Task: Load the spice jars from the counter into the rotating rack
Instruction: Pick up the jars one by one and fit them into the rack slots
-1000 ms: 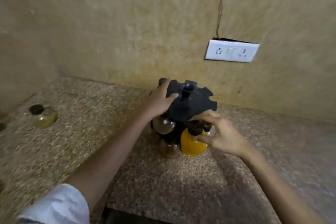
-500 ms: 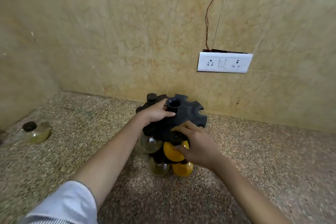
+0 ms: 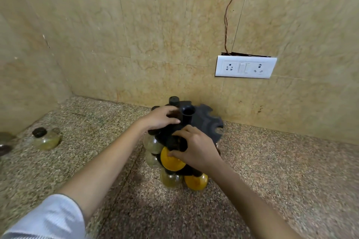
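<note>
The black rotating rack stands on the speckled counter near the back wall, with several jars hanging under its slotted top disc. My left hand lies flat on the disc's left side, fingers spread over it. My right hand grips the black cap of a yellow spice jar at the rack's front slot. Another yellow jar and a pale jar hang lower down. One loose jar with a black lid sits on the counter far left.
A white socket plate with a brown wire is on the tiled wall behind. Dark round objects show at the left edge. The side wall closes off the counter on the left.
The yellow jar in my right hand rose from counter level up to the rack's top disc slot. My left hand stayed on the disc. The camera tilted up slightly.
</note>
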